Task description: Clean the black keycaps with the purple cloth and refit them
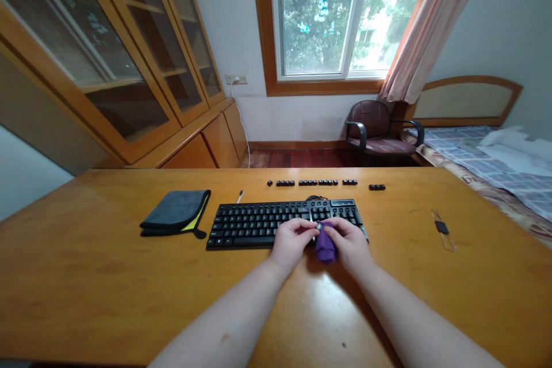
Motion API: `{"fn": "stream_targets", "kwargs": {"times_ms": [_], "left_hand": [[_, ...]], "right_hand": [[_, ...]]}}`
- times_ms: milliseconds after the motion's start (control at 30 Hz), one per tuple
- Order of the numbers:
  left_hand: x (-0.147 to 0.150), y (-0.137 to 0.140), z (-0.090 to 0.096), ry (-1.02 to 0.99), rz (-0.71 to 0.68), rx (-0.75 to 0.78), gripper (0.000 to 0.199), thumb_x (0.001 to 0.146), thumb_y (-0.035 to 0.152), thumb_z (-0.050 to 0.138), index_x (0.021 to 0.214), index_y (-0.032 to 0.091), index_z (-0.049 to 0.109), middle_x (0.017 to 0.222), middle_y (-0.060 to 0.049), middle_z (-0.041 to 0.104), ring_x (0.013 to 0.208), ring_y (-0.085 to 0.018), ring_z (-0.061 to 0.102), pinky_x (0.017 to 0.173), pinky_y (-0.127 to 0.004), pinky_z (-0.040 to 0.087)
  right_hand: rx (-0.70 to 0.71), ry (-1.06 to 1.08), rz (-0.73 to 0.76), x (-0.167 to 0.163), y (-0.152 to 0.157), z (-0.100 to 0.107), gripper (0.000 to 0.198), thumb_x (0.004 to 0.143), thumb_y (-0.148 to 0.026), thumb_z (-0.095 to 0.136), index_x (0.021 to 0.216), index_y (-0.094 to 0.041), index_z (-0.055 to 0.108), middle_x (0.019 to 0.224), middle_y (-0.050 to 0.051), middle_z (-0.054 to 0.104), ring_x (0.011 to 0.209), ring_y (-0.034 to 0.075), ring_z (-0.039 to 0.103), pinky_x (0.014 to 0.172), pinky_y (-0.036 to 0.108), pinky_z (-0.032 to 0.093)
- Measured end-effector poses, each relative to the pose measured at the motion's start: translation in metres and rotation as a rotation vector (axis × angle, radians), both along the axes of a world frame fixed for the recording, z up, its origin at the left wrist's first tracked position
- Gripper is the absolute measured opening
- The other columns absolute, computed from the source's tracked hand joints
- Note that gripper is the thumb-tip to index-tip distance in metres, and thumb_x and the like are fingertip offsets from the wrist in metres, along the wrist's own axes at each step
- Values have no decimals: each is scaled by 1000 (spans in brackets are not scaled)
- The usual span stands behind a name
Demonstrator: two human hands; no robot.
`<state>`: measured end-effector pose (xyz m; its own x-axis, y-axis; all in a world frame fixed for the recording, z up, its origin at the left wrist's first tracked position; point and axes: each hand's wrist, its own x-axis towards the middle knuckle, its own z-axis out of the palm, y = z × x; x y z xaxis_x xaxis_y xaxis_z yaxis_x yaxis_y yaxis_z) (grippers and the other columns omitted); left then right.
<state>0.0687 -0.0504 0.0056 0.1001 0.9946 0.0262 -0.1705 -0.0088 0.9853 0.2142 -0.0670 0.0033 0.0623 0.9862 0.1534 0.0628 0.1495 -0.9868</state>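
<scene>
Both of my hands are closed and meet above the right part of a black keyboard (244, 224). Between the fingertips of my left hand (293, 241) is a small keycap (318, 227), its pale underside partly showing. My right hand (350, 244) pinches a purple cloth (326, 248), which hangs down from the fingers and touches the keycap. The keys beneath my hands are hidden. Behind the keyboard, loose black keycaps (307, 183) lie in a row of small groups, with another group (376, 187) farther right.
A folded grey cloth (175, 210) with a yellow inside lies left of the keyboard. Near it is a small white-handled brush (240, 196). A wire keycap puller (441, 227) lies on the wooden table (129, 293) at right. A chair (375, 126) stands beyond the far edge.
</scene>
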Motion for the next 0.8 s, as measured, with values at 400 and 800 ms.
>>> {"fn": "stream_targets", "kwargs": {"times_ms": [400, 800], "left_hand": [[2, 1, 1, -13, -107, 36, 25, 57, 12, 70, 76, 16, 54, 73, 2, 59, 73, -12, 60, 72, -25, 49], [-6, 2, 10, 140, -107, 193, 20, 74, 18, 59, 92, 18, 68, 96, -8, 65, 93, -19, 59, 89, -35, 44]], "right_hand": [[15, -37, -23, -4, -1, 3, 16, 76, -33, 57, 81, -19, 63, 81, 5, 64, 77, 20, 57, 72, 32, 45], [48, -20, -29, -1, 2, 2, 21, 74, -33, 62, 90, -21, 66, 90, 6, 66, 86, 21, 59, 82, 36, 44]]}}
